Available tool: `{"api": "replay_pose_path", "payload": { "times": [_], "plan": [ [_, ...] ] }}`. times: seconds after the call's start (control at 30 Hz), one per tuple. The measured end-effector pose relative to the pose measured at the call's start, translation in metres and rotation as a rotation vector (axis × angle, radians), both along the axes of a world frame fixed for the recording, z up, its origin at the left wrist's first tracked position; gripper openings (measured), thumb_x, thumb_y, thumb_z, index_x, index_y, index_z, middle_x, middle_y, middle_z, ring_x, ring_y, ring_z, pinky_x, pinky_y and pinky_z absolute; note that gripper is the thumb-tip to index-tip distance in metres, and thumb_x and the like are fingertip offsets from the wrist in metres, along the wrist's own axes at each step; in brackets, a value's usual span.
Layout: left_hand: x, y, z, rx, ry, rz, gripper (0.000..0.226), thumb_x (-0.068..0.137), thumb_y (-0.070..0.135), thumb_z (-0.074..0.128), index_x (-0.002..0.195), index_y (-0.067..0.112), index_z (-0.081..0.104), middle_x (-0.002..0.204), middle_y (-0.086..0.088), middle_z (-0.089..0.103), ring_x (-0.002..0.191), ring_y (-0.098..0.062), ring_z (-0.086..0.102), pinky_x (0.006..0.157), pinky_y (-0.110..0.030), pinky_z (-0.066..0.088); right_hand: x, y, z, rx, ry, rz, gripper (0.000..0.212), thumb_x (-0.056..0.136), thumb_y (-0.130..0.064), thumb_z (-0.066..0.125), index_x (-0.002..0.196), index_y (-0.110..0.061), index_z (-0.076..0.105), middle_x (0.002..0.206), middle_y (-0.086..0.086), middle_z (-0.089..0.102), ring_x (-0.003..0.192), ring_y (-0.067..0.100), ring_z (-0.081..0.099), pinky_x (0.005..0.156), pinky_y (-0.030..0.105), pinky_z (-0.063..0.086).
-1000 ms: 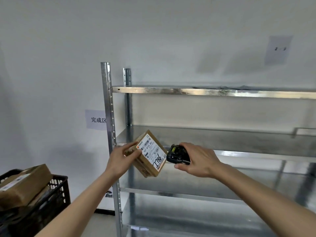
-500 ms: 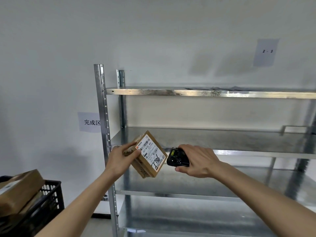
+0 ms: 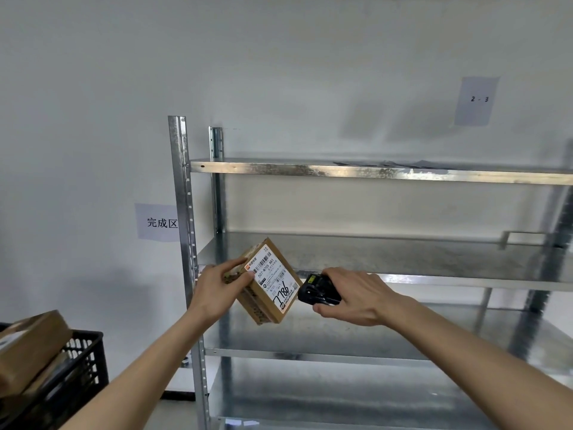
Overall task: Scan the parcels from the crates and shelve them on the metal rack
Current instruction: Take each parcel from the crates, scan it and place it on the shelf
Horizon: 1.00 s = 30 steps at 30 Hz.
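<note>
Centre frame: left hand [image 3: 217,290] grips a small brown cardboard parcel [image 3: 266,283], rectangular, tilted, thumb on its face and fingers curled round its left edge; held in the air in front of the metal rack [image 3: 372,172], level with its middle shelf; white shipping label [image 3: 274,280] faces the camera, barcodes, printed "507-N705 A83", handwritten "7786" in black marker; right hand [image 3: 356,296] clenched round a black plastic scanner [image 3: 317,290], its nose just beside the parcel's right edge; rack is galvanised steel, mottled shiny sheet shelves, perforated uprights; lower left: black plastic lattice crate [image 3: 77,367] holding brown cardboard boxes [image 3: 31,346]; left of rack, paper wall sign [image 3: 158,222] reading "完成区"; upper right, paper sheet [image 3: 476,100] reading "2 - 3".
</note>
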State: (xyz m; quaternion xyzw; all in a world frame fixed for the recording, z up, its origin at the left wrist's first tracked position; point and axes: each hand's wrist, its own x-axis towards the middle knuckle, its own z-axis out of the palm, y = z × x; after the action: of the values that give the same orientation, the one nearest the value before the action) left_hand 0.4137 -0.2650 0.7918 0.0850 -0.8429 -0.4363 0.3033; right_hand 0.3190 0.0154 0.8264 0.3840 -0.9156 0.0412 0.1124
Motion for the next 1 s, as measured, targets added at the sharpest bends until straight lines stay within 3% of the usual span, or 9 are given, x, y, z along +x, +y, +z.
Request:
{"api": "replay_pose_path", "payload": {
  "times": [0.17, 0.27, 0.37, 0.67, 0.83, 1.0],
  "plan": [
    [-0.003, -0.006, -0.001, 0.012, -0.002, 0.005, 0.037, 0.089, 0.041, 0.071, 0.126, 0.034, 0.069, 0.109, 0.008, 0.074, 0.098, -0.008, 0.065, 0.076, -0.02, 0.047, 0.005, -0.003, 0.002, 0.03, -0.02, 0.018, 0.05, 0.089, -0.064, 0.055, 0.126, -0.031, 0.047, 0.126, -0.006, 0.06, 0.091, 0.019, 0.052, 0.073, 0.036, 0.037],
    [-0.005, -0.008, -0.002, 0.017, -0.002, 0.0, 0.038, 0.088, 0.043, 0.071, 0.125, 0.035, 0.069, 0.109, 0.008, 0.074, 0.102, -0.012, 0.066, 0.082, -0.029, 0.05, 0.006, -0.005, 0.003, 0.057, 0.029, 0.008, 0.047, 0.088, -0.064, 0.054, 0.12, -0.03, 0.047, 0.124, -0.006, 0.062, 0.088, 0.019, 0.049, 0.071, 0.036, 0.035],
    [-0.006, -0.008, -0.003, 0.021, -0.006, -0.003, 0.038, 0.089, 0.04, 0.07, 0.127, 0.033, 0.069, 0.11, 0.008, 0.073, 0.101, -0.012, 0.066, 0.081, -0.027, 0.048, 0.005, -0.007, 0.004, 0.054, 0.069, 0.001, 0.044, 0.087, -0.064, 0.054, 0.116, -0.031, 0.047, 0.121, -0.006, 0.063, 0.083, 0.021, 0.048, 0.065, 0.035, 0.032],
    [-0.004, -0.006, 0.0, 0.019, -0.004, -0.005, 0.04, 0.091, 0.038, 0.069, 0.13, 0.03, 0.066, 0.111, 0.006, 0.072, 0.1, -0.012, 0.064, 0.074, -0.018, 0.045, 0.002, -0.007, 0.003, 0.029, 0.022, 0.002, 0.058, 0.083, -0.069, 0.056, 0.124, -0.029, 0.052, 0.12, -0.006, 0.064, 0.09, 0.022, 0.059, 0.076, 0.036, 0.049],
    [-0.005, -0.006, 0.001, 0.018, -0.007, -0.007, 0.04, 0.091, 0.038, 0.069, 0.13, 0.03, 0.066, 0.109, 0.007, 0.073, 0.1, -0.011, 0.065, 0.075, -0.019, 0.046, 0.004, -0.007, 0.007, 0.046, -0.011, 0.038, 0.057, 0.087, -0.062, 0.058, 0.131, -0.028, 0.048, 0.122, -0.004, 0.058, 0.088, 0.021, 0.053, 0.073, 0.035, 0.041],
    [-0.004, -0.007, -0.001, 0.025, -0.017, -0.007, 0.038, 0.092, 0.037, 0.068, 0.129, 0.03, 0.066, 0.111, 0.006, 0.073, 0.102, -0.014, 0.065, 0.077, -0.021, 0.045, 0.003, -0.011, 0.012, 0.106, -0.021, 0.058, 0.055, 0.087, -0.058, 0.057, 0.129, -0.024, 0.049, 0.117, 0.0, 0.056, 0.093, 0.027, 0.06, 0.076, 0.037, 0.049]
  ]
}}
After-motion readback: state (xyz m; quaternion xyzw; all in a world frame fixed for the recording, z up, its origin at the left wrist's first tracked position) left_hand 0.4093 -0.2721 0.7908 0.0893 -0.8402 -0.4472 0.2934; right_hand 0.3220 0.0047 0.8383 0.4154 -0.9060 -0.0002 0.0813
